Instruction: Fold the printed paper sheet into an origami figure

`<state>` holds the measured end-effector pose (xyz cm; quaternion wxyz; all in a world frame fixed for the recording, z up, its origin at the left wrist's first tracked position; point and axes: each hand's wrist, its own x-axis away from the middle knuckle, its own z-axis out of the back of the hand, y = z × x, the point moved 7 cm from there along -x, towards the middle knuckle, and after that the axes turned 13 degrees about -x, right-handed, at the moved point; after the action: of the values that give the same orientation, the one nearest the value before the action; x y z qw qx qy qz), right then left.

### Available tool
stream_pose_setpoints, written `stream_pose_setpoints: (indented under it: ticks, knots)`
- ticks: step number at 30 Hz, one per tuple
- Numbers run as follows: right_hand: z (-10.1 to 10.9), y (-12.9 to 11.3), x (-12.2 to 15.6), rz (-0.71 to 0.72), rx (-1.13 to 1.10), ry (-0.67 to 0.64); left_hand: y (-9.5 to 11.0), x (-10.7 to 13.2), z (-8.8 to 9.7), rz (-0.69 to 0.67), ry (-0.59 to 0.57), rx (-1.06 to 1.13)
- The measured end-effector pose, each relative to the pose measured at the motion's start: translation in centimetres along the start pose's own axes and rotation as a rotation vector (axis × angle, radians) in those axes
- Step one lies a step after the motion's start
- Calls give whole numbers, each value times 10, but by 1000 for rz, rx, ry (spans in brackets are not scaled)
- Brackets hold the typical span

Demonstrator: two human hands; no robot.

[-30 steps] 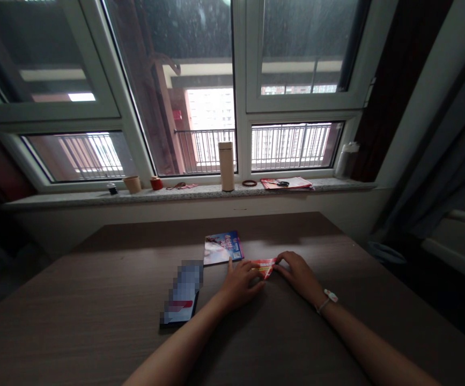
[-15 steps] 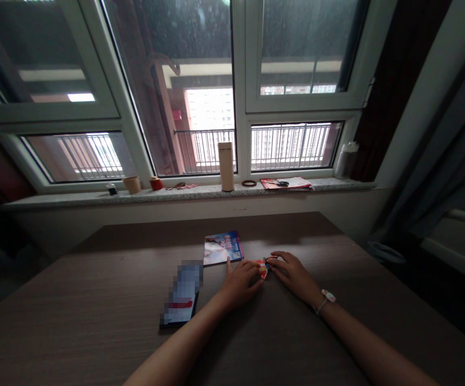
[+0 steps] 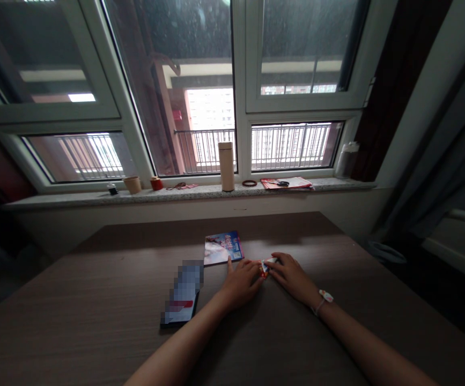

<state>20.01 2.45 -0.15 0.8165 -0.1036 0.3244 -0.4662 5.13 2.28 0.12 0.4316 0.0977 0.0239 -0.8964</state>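
Note:
A small folded piece of printed paper (image 3: 263,268), red, orange and white, lies on the table between my two hands. My left hand (image 3: 241,281) presses its left side down with bent fingers, the index fingertip near the booklet's lower edge. From the right, my right hand (image 3: 292,274) grips the other side of the paper with thumb and fingers, and a whitish flap shows beneath them. Fingers hide much of the paper. Just beyond my left hand lies a blue-and-pink printed booklet (image 3: 221,246). A phone (image 3: 182,297) with a blurred screen rests left of my left forearm.
Along the windowsill (image 3: 200,194) stand a beige flask (image 3: 226,167), a paper cup (image 3: 132,185), a red spool (image 3: 156,184) and a clear bottle (image 3: 347,161). Scissors (image 3: 282,184) lie on red papers (image 3: 300,184). The brown table (image 3: 95,279) reaches toward the window wall.
The right side of the paper has been turned, so a whitish face shows where red and dark printing was. My right hand has shifted slightly left; my left hand stays nearly still.

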Motion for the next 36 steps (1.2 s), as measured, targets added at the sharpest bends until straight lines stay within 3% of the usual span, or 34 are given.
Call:
stream_pose_setpoints:
  ticks: [36]
  knots:
    - [-2, 1, 0, -35, 38, -28, -4, -5, 5, 31, 31, 62]
